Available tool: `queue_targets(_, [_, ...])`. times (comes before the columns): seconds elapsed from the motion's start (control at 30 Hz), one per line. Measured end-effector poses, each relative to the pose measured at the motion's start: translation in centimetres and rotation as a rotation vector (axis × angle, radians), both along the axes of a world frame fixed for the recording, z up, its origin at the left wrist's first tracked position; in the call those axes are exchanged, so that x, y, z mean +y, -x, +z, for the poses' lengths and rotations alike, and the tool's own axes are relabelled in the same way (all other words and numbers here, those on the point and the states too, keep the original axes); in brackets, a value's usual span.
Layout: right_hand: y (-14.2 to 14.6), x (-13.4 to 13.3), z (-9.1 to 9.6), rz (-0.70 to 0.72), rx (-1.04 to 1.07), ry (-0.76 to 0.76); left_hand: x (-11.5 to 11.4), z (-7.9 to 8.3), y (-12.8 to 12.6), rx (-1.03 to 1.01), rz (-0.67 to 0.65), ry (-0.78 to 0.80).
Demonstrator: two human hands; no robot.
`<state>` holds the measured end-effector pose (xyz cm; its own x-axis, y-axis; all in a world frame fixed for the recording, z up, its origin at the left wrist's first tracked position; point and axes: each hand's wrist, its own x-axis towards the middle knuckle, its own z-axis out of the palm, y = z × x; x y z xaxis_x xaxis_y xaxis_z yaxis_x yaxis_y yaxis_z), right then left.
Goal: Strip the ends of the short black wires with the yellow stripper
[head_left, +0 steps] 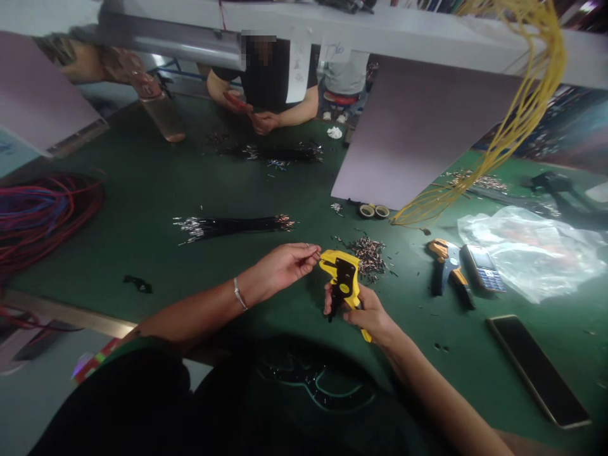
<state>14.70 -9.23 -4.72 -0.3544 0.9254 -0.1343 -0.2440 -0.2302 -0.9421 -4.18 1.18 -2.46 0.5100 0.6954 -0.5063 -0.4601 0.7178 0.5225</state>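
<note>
Just then, my right hand [368, 315] had its fingers wrapped firmly around a yellow automatic wire stripper [342, 282] at lower centre of the frame. My left hand [282, 266] pinched something too thin to make out beside its nose, near a heap of metal terminals [369, 256] on the green tabletop [142, 253].

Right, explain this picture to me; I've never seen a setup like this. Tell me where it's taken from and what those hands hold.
There is no machine here. One camera, worn on a person's head, looks down at their own two hands. The right hand grips a yellow wire stripper. The left hand pinches something thin beside it, too small to make out. On the green table lie a bundle of black wires, a heap of small metal pieces, a keypad phone and a plastic bag. Yellow wires hang from above. Across the table sits another person.
</note>
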Motion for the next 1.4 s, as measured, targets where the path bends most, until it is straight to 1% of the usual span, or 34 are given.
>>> queue_targets(0.1, [0.0, 0.0, 0.0, 0.009, -0.015, 0.005, -0.1, -0.2, 0.0, 0.005, -0.007, 0.010])
queue_targets(0.2, [0.2, -0.1, 0.1, -0.010, 0.002, 0.015, -0.1, -0.2, -0.1, 0.017, -0.019, 0.012])
queue_targets(0.37, [0.2, -0.1, -0.1, -0.021, 0.030, 0.035, -0.1, -0.1, 0.1, 0.026, -0.021, -0.034])
queue_targets(0.53, [0.0, 0.0, -0.4, -0.085, 0.051, 0.038, -0.3, 0.3, 0.3, 0.061, 0.016, -0.112])
queue_targets(0.67, [0.0, 0.0, -0.4, -0.114, 0.025, 0.046, -0.5, 0.6, 0.3, 0.068, 0.058, -0.179])
queue_targets(0.83, [0.1, 0.0, -0.7, -0.098, 0.031, 0.031, -0.6, 0.9, 0.2, 0.038, 0.090, -0.205])
queue_targets(0.93, [0.0, 0.0, -0.8, -0.100, 0.021, 0.036, -0.9, 1.1, 0.1, 0.049, 0.076, -0.216])
queue_targets(1.0, [0.0, 0.0, -0.7, -0.113, 0.013, 0.039, -1.3, 1.2, 0.0, 0.078, 0.066, -0.237])
queue_targets(1.1, [0.1, 0.0, -0.5, -0.135, -0.005, 0.034, -1.9, 1.1, -0.2, 0.190, 0.070, -0.293])
queue_targets(1.23, [0.1, 0.1, -0.6, -0.149, -0.037, 0.010, -2.5, 1.0, -0.5, 0.315, 0.015, -0.357])
queue_targets(1.3, [0.0, 0.1, -0.6, -0.144, -0.036, 0.008, -2.4, 1.2, -0.5, 0.320, 0.018, -0.362])
queue_targets(1.4, [-0.2, 0.1, -0.6, -0.176, -0.037, 0.004, -1.8, 1.7, 0.0, 0.268, 0.058, -0.368])
